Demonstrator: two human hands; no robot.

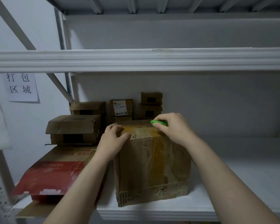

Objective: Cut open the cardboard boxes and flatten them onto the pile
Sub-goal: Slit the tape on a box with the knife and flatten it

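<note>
A tall taped cardboard box (152, 168) stands upright on the white shelf (233, 175), near its front edge. My left hand (113, 139) grips the box's top left corner, fingers curled over the edge. My right hand (171, 126) holds a small green cutter (158, 122) at the top right of the box, by the tape across the lid. To the left lies a pile of flattened cardboard (55, 177) with a red printed sheet on top.
Several smaller cardboard boxes (74, 128) are stacked behind and to the left, against the back wall. A paper sign (21, 86) hangs on the left wall. Another shelf beam (136, 59) runs overhead.
</note>
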